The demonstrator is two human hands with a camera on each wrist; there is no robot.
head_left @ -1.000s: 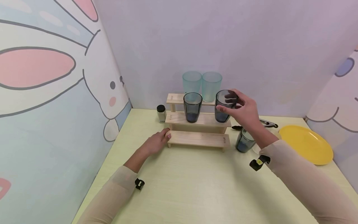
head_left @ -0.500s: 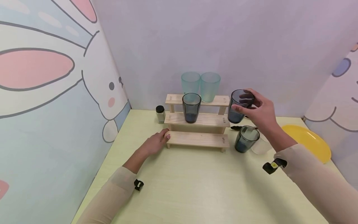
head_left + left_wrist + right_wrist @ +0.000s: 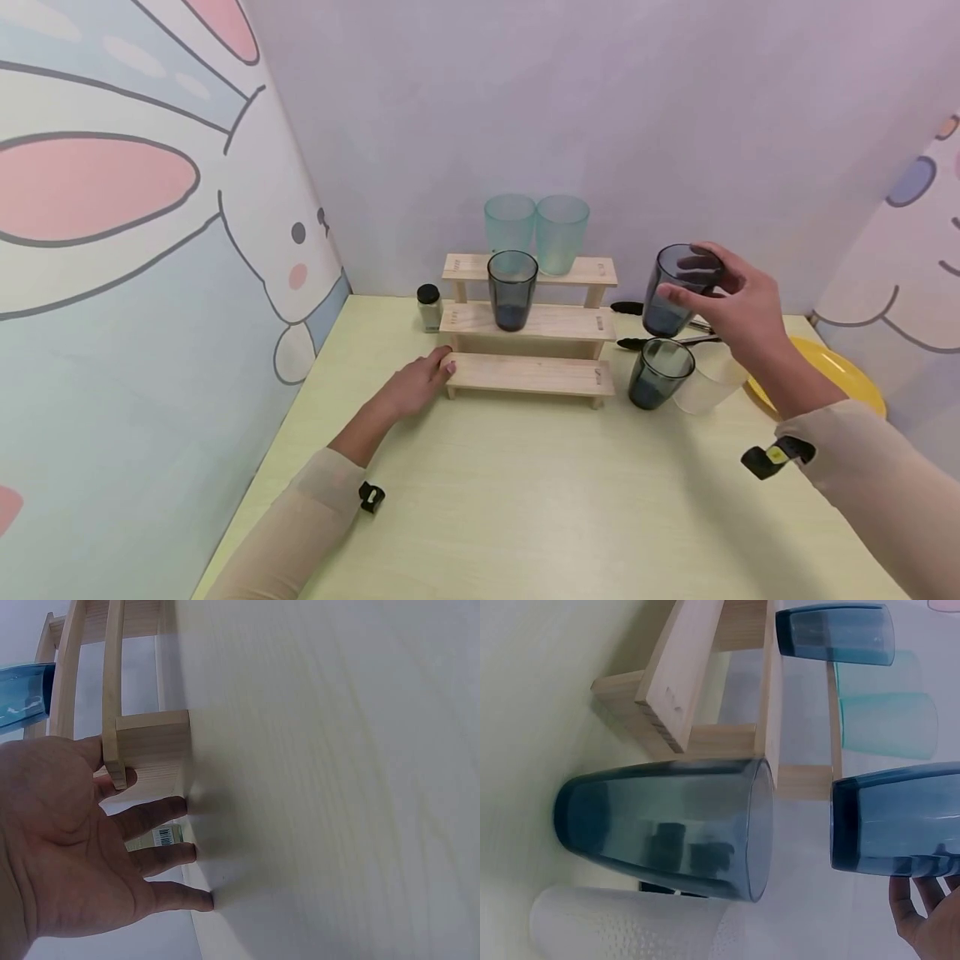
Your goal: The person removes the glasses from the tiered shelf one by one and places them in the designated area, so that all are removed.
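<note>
In the head view my right hand (image 3: 738,304) grips a dark grey glass (image 3: 671,292) by its side, off the rack and in the air. Below it another dark glass (image 3: 660,373) stands on the table. My left hand (image 3: 412,385) pinches the left end of the lowest step of a three-step wooden rack (image 3: 528,373) between thumb and index finger; the left wrist view shows its other fingers (image 3: 161,859) stretched out, tips at the tabletop. One dark glass (image 3: 513,292) stands on the middle step. Two pale teal cups (image 3: 561,235) stand side by side on the top step.
A frosted clear cup (image 3: 708,387) stands right of the dark glass on the table. Behind lie black-tipped tongs (image 3: 633,343), with a yellow plate (image 3: 847,375) at the far right. A black-capped jar (image 3: 430,308) stands left of the rack. Walls enclose the table (image 3: 495,500).
My right hand has carried the dark glass rightward from the right end of the middle step to above the table glass. The left hand has stayed at the rack.
</note>
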